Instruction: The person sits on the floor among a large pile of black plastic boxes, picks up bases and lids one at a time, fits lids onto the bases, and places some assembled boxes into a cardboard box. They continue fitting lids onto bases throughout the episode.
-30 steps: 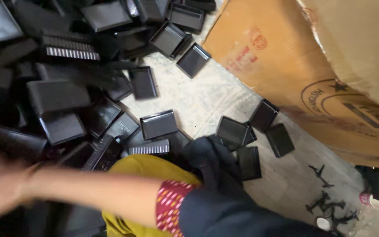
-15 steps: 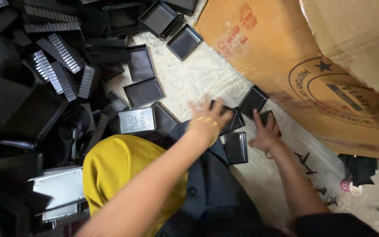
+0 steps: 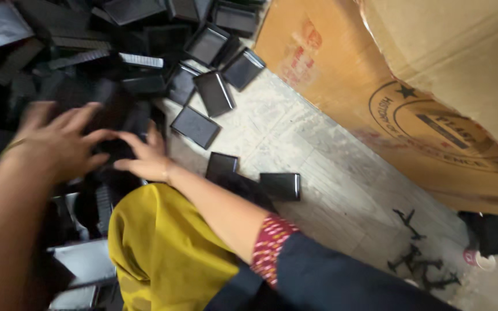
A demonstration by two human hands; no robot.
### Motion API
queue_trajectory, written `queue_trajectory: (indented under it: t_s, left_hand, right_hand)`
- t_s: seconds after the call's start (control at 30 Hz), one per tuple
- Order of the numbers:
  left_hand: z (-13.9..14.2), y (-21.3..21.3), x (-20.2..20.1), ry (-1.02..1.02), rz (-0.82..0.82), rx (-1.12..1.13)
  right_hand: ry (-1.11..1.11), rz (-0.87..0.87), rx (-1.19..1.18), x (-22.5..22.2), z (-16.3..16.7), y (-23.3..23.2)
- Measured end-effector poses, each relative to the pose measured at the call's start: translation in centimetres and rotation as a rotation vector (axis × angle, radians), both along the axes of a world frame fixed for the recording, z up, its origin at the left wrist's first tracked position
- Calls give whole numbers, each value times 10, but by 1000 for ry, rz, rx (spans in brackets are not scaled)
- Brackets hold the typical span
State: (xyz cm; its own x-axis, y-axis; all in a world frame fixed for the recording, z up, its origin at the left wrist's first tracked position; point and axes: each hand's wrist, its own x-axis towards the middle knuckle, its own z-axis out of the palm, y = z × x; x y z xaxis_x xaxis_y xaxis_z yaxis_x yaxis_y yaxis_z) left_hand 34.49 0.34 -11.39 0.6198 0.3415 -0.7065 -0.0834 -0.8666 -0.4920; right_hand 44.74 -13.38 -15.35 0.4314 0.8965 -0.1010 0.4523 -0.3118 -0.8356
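Observation:
My left hand [image 3: 59,141] and my right hand [image 3: 145,160] are at the left, pressed with spread fingers against either side of a blurred clump of black trays [image 3: 116,118]. The clump sits at the edge of a big heap of black plastic trays and ribbed strips [image 3: 87,40]. Motion blur hides how the fingers grip. My right arm, in a maroon patterned sleeve, crosses over yellow cloth [image 3: 162,247]. Loose flat black trays [image 3: 195,126] lie on the pale floor to the right of my hands, and two more [image 3: 280,185] lie beside my right forearm.
A large brown cardboard box [image 3: 376,75] lies along the right side and top. Small dark plastic scraps [image 3: 419,259] are scattered on the floor at the lower right. A grey shiny tray [image 3: 87,262] lies at the lower left.
Both hands have swung left from the loose trays by the cardboard box to the edge of the heap. Fewer loose trays lie on the floor near the box.

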Motion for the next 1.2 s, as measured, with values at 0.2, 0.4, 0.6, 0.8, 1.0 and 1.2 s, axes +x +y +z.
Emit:
queue_trajectory:
  t_s: [0.2,0.4,0.6,0.8,1.0,1.2]
  left_hand:
    - [21,-19,-154,-90,257,81]
    - [51,-86,-235,-291,717,-21]
    - [94,-143,-271,-916,1473,-453]
    - [122,-164,-301,-1615,1956,-733]
    - [130,-106,-335,-2109,2126,-746]
    - [110,-9,-384,-2663,2020,-749]
  right_hand:
    - [935,850,291,-20,21,24]
    - [-79,596,211,68,13,-110]
    - [-631,52,-320,121,-62,-220]
    - [-548,61,234,93,-27,-101]
    - [149,456,450,8,66,34]
    - [41,342,509,-57,178,192]
